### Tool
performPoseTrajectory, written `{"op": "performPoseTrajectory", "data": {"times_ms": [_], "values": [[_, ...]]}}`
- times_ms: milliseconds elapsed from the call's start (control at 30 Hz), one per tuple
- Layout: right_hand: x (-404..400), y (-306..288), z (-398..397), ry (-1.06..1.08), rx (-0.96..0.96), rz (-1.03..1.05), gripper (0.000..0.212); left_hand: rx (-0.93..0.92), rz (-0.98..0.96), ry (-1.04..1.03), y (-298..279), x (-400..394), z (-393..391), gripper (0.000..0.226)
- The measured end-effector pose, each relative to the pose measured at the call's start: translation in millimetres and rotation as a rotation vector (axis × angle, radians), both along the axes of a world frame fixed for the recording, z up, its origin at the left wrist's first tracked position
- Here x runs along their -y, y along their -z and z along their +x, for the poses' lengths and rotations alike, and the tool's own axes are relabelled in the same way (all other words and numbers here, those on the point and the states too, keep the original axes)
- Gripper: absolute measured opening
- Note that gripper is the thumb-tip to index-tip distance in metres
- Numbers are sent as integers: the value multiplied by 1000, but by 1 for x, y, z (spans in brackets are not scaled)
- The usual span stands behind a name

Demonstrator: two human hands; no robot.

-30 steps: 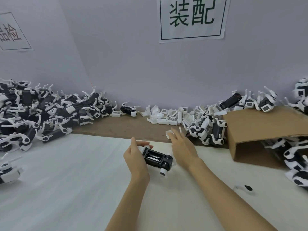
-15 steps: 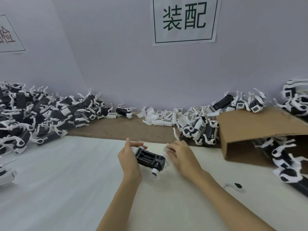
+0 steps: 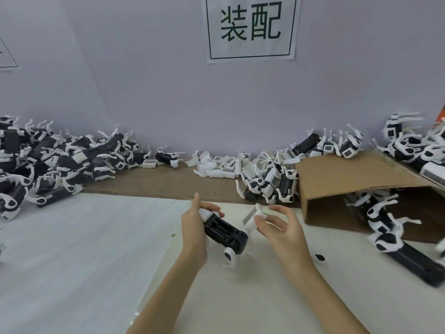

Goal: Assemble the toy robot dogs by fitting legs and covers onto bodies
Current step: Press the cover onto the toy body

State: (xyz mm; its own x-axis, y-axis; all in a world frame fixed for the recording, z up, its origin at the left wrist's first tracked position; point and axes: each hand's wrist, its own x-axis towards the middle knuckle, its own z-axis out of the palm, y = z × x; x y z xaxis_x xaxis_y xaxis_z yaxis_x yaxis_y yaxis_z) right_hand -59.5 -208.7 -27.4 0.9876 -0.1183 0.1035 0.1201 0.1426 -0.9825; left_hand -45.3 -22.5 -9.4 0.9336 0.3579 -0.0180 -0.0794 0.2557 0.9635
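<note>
My left hand [image 3: 193,233] grips a black toy dog body [image 3: 225,233] belly up, its open battery bay showing and a white leg joint [image 3: 229,255] at its near end. Just right of the body, my right hand [image 3: 280,229] pinches a small white cover [image 3: 252,216] with a barcode label between thumb and fingers. The cover hangs tilted beside the body's far right edge, a short gap from the open bay.
A heap of dogs [image 3: 48,165] fills the left. Loose white covers [image 3: 224,166] lie along the back wall, with a few dogs [image 3: 269,184] beside them. A tipped cardboard box [image 3: 356,186] with dogs spilling out stands at right. A small black-and-white part [image 3: 319,257] lies near my right forearm.
My right hand reached to the back, took up a white cover and brought it beside the body. My left hand kept its grip on the body.
</note>
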Motion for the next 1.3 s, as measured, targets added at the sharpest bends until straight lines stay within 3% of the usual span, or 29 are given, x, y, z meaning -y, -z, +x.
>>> {"op": "performPoseTrajectory", "data": {"times_ms": [167, 333, 433, 567, 733, 833, 1067, 1167, 1300], "values": [[12, -8, 7, -66, -49, 342, 50, 21, 77, 129, -1, 16, -5, 63], [16, -10, 7, -56, -60, 535, 30, 168, 386, 326, -5, 16, -12, 43], [17, -12, 4, 11, -61, 404, 29, 283, 543, 403, -1, 15, -18, 33], [15, -8, 6, 144, -21, 264, 43, 379, 605, 300, 2, 21, -18, 30], [9, -10, 3, -7, 8, 167, 36, 399, 649, 187, 7, 25, -12, 39], [3, -10, -6, -75, 150, -117, 34, 405, 690, 123, 7, 23, -10, 52], [-3, 0, -18, -158, 401, -642, 40, 366, 716, 83, 4, 23, -11, 58], [-9, 5, -19, -62, 525, -806, 56, 289, 635, 58, 4, 23, -8, 63], [-13, 6, -13, 150, 712, -927, 53, 230, 551, 71, 6, 18, -3, 58]]}}
